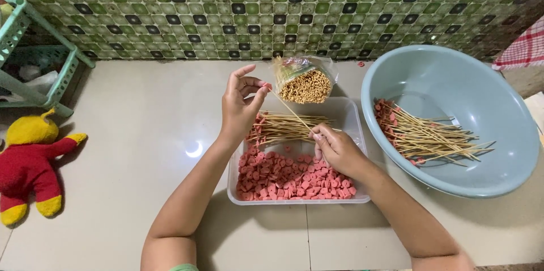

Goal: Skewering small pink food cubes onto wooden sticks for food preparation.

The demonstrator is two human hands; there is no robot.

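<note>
A pale tiled floor [141, 135] is bordered by a green mosaic wall [283, 4]. On it a clear tray [354, 129] of pink sausage pieces [283, 177] is set. Above the tray, a thin bamboo skewer [290, 110] is pinched at its top by the left hand [241, 104] and at its lower end by the right hand [337, 149]. Right of the tray, loaded skewers [430, 135] are piled in a blue basin [510, 135].

Left of the clear tray [238, 183] the pale floor [141, 135] lies open as far as the plush toy [31, 163] and green rack [39, 50]. On the right, the blue basin [453, 118] sits just beside the tray, and the skewer bag [303, 81] blocks the tiled wall behind.
</note>
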